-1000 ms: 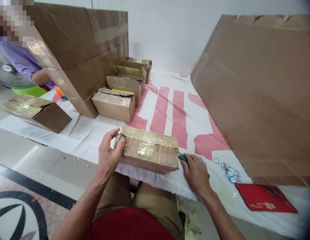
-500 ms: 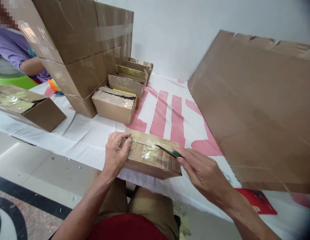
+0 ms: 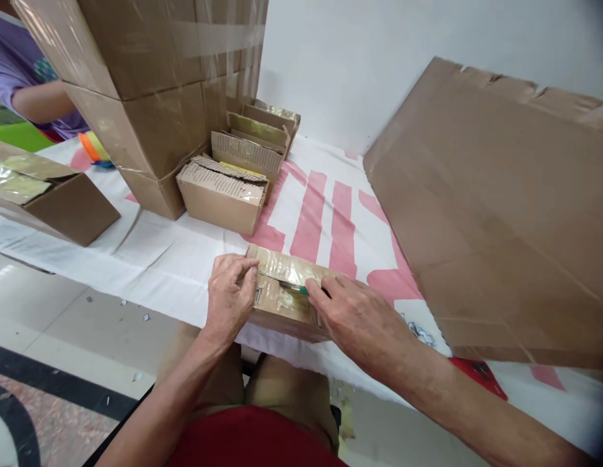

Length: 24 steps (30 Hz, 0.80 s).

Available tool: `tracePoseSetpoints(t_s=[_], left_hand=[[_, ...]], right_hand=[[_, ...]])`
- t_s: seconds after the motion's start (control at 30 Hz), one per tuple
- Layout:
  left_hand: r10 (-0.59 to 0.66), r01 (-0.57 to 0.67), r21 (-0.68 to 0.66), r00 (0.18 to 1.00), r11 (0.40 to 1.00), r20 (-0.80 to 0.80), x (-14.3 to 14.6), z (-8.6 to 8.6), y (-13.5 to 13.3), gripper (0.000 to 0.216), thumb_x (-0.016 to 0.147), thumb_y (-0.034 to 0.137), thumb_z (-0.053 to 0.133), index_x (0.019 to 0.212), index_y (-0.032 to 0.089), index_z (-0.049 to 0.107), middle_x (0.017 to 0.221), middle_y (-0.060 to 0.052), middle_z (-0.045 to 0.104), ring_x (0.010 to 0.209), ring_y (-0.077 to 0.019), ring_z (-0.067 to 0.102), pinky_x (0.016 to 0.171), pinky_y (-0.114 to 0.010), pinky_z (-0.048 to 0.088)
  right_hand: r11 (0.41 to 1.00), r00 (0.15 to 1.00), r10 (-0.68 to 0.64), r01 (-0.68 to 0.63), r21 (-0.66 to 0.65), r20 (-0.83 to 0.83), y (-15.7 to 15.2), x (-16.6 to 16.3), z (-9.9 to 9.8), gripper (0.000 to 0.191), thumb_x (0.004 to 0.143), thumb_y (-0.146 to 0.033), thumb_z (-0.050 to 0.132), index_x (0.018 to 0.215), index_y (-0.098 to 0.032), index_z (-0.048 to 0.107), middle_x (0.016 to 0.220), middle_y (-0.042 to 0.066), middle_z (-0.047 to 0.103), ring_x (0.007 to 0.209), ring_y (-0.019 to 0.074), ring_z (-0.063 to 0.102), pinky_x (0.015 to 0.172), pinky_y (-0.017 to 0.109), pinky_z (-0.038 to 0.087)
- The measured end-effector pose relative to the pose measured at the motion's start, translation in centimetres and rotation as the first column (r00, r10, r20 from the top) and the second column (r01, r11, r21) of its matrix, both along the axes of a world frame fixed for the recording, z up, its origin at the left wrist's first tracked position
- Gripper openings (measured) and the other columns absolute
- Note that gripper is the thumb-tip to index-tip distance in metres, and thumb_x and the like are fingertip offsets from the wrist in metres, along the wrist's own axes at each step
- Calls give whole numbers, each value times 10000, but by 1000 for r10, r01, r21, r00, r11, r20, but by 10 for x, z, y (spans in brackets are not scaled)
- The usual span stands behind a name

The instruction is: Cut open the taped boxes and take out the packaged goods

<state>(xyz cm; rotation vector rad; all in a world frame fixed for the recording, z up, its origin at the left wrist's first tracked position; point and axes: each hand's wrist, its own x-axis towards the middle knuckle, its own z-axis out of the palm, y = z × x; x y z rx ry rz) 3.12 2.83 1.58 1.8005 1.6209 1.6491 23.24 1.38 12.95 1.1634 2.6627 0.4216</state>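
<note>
A small taped cardboard box (image 3: 284, 314) lies at the table's front edge, its top split by a lengthwise seam. My left hand (image 3: 229, 288) is closed on the box's left end, thumb and forefinger pinching near the seam. My right hand (image 3: 357, 318) is closed round a green-handled blade (image 3: 294, 287), mostly hidden under the fingers. The dark blade points left and lies along the seam. Most of the box's right end is behind my right hand. Whether the tool is a knife or scissors, I cannot tell.
Tall stacked cartons (image 3: 155, 136) stand at the left. Beside them is a row of opened small boxes (image 3: 221, 201). Another taped box (image 3: 72, 204) sits far left, near a person in a purple sleeve (image 3: 4, 84). A large cardboard sheet (image 3: 506, 220) leans at right, above a red item (image 3: 479, 376).
My right hand has moved left over the box, bringing the blade along the seam and lower into it. My left hand keeps its hold. The view has shifted slightly.
</note>
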Motion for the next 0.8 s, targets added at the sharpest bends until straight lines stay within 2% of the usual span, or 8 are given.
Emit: tracePoseSetpoints(t_s=[0.17,0.27,0.33,0.4,0.47,0.63,0.7,0.8], left_hand=[[26,-25,-32,999,999,21,-3,-1,1,159,932,185,591,918,197,749,881,-34,737,935,-198,653,871,-338,528],[34,-33,-63,999,997,28,-4,0,2,170,930,215,586,914,193,753,882,-37,741,939,-199,654,881,-334,522],[31,-28,-79,999,996,29,-4,1,2,182,935,250,581,923,190,753,891,-42,737,943,-203,654,888,-340,518],[27,-23,-91,998,996,48,-4,3,0,204,938,300,585,983,185,748,929,-50,734,963,-210,658,907,-354,517],[32,-23,-113,996,993,82,-6,8,-5,271,935,347,593,1099,180,730,996,-59,731,1002,-217,665,939,-372,517],[76,-48,-228,990,973,116,-11,25,-24,462,837,291,634,1290,200,651,1042,-52,718,1051,-235,672,976,-410,526],[48,-9,-245,987,969,151,-13,30,-31,542,807,229,631,1348,206,601,1014,-41,715,1053,-231,680,978,-410,534],[-54,98,-186,972,978,228,-18,32,-41,527,830,173,611,1354,216,581,983,-30,698,1072,-213,688,1004,-400,537]], right_hand=[[969,963,-222,236,-78,152,2,32,10,360,780,72,477,940,-170,690,785,100,716,709,283,694,576,356,453],[950,954,-288,274,-147,-79,-8,87,11,254,960,-116,482,1005,-217,711,913,87,768,756,269,723,593,351,486],[934,864,-354,310,-177,-357,-22,126,2,272,1033,-303,463,1126,-251,713,1056,71,788,852,258,746,664,339,532],[889,694,-450,409,-206,-563,-35,155,-23,345,1044,-407,440,1203,-252,704,1092,65,793,897,248,753,715,326,555],[830,558,-524,502,-240,-643,-42,169,-64,380,1026,-438,450,1210,-225,706,1086,84,795,909,255,752,744,336,569],[807,601,-564,547,-223,-567,-34,159,-170,355,961,-369,515,1179,-183,724,1101,150,764,1031,314,706,891,435,564],[816,627,-550,544,-197,-551,-27,155,-184,357,968,-371,517,1184,-181,728,1068,157,751,1006,325,694,885,462,558],[851,561,-479,485,-201,-675,-24,152,-163,362,995,-419,508,1184,-206,731,1124,146,741,1042,312,694,898,459,562]])
